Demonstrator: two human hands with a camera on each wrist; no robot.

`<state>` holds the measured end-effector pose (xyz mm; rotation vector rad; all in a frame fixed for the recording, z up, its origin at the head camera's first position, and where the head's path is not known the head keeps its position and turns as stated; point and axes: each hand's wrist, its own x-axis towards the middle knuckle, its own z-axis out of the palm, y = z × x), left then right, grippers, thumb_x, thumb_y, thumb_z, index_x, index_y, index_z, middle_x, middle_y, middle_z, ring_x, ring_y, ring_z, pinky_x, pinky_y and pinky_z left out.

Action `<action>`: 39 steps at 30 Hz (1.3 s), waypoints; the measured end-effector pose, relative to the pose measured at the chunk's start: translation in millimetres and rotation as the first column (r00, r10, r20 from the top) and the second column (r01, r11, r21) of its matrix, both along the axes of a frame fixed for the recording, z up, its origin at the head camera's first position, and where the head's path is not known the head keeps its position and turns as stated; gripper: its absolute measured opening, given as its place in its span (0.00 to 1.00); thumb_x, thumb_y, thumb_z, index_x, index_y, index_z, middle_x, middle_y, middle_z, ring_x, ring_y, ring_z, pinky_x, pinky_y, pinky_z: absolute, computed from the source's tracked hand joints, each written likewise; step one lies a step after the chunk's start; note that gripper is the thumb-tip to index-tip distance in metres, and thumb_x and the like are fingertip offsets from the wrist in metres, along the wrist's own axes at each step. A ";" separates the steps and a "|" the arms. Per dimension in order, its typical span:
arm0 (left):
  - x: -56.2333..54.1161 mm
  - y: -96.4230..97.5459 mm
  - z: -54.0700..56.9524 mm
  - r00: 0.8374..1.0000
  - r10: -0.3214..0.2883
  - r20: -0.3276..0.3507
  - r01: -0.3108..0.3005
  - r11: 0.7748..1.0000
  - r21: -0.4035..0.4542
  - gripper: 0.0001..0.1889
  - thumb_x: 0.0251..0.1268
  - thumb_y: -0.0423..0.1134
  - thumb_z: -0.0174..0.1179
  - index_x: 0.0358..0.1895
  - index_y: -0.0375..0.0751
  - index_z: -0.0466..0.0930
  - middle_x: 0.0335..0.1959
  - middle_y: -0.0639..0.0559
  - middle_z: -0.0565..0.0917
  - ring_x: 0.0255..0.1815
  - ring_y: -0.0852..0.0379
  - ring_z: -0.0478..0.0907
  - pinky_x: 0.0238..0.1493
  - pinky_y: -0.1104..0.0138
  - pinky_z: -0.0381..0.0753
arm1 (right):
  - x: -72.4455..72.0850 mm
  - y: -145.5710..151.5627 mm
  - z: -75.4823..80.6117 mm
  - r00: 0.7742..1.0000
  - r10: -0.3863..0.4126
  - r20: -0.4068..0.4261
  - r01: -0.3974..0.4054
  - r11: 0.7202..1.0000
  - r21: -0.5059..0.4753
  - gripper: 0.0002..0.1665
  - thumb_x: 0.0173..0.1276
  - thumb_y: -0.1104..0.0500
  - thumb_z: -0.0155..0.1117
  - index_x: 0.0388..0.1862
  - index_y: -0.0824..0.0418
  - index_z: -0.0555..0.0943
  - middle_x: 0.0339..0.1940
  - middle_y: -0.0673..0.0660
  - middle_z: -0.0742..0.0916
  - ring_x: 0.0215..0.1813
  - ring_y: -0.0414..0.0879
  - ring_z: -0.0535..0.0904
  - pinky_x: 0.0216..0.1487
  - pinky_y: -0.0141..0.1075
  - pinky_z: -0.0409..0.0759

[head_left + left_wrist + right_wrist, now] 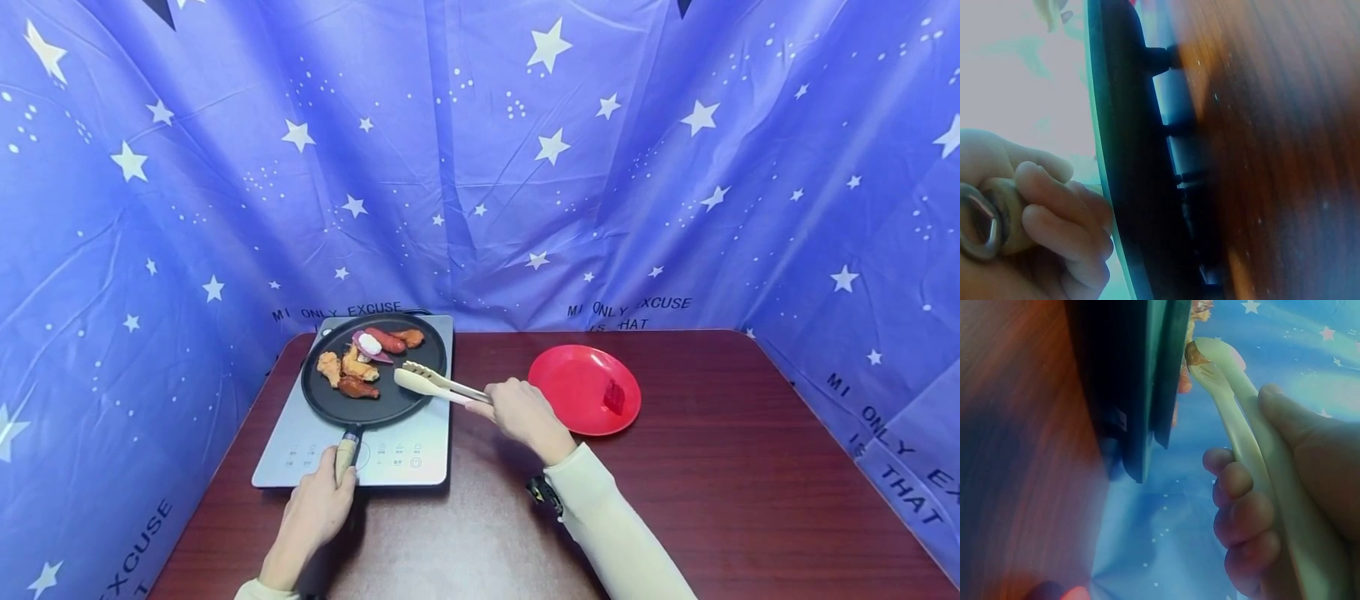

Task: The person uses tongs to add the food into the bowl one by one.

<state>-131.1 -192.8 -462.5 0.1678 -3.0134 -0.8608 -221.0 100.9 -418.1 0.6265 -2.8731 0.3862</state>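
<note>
My left hand [315, 504] grips the handle [346, 454] of a round black frying pan [401, 404]. In the left wrist view, its fingers curl round the handle's end, beside a metal ring [985, 225]. My right hand [521, 412] holds cream-tipped tongs [435, 385], their tips over the pan's right side. A brown patch [1195, 354] shows between the tong tips in the right wrist view; I cannot tell whether it is gripped. In the pan lie a sausage [385, 339], a purple-and-white piece [369, 343], a brown drumstick [358, 387] and several fried chicken pieces [327, 367].
The pan sits on a silver induction cooker [277, 458] at the table's left. Right of the tongs, a red plate [562, 383] holds a dark red block [614, 397]. A blue starry curtain [480, 167] surrounds the dark red wooden table [720, 467].
</note>
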 end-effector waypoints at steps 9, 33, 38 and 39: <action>0.1 0.4 0.5 1.000 -0.002 0.008 0.002 1.000 -0.002 0.26 0.68 0.44 0.48 0.63 0.31 0.60 0.20 0.45 0.73 0.22 0.48 0.72 0.24 0.54 0.69 | -5.9 -8.9 -7.1 1.000 0.010 -0.029 -0.009 0.999 0.039 0.27 0.63 0.36 0.58 0.16 0.53 0.70 0.10 0.48 0.70 0.18 0.48 0.73 0.20 0.41 0.70; -1.5 -1.7 -1.7 1.000 -0.011 0.009 0.011 1.000 0.006 0.26 0.68 0.44 0.47 0.64 0.32 0.59 0.20 0.45 0.73 0.21 0.49 0.71 0.22 0.56 0.68 | -17.8 -30.7 -22.2 0.998 -0.025 -0.061 0.027 0.999 0.027 0.28 0.66 0.35 0.54 0.17 0.54 0.70 0.10 0.50 0.69 0.16 0.48 0.71 0.17 0.41 0.68; -1.2 -1.2 -1.1 1.000 -0.010 0.005 0.010 1.000 0.006 0.26 0.68 0.44 0.47 0.63 0.31 0.59 0.21 0.45 0.73 0.22 0.49 0.72 0.23 0.55 0.68 | -19.7 -36.7 -22.0 0.998 -0.036 -0.048 0.037 0.999 0.017 0.28 0.66 0.35 0.54 0.18 0.54 0.70 0.10 0.50 0.70 0.15 0.48 0.70 0.17 0.41 0.67; -1.1 -1.2 -1.0 1.000 -0.010 0.004 0.010 1.000 0.006 0.26 0.68 0.43 0.47 0.63 0.31 0.60 0.21 0.45 0.73 0.22 0.49 0.72 0.23 0.55 0.68 | -20.0 -37.9 -21.8 0.998 -0.041 -0.043 0.041 0.999 0.017 0.28 0.66 0.35 0.54 0.18 0.54 0.71 0.10 0.50 0.70 0.14 0.49 0.70 0.16 0.41 0.66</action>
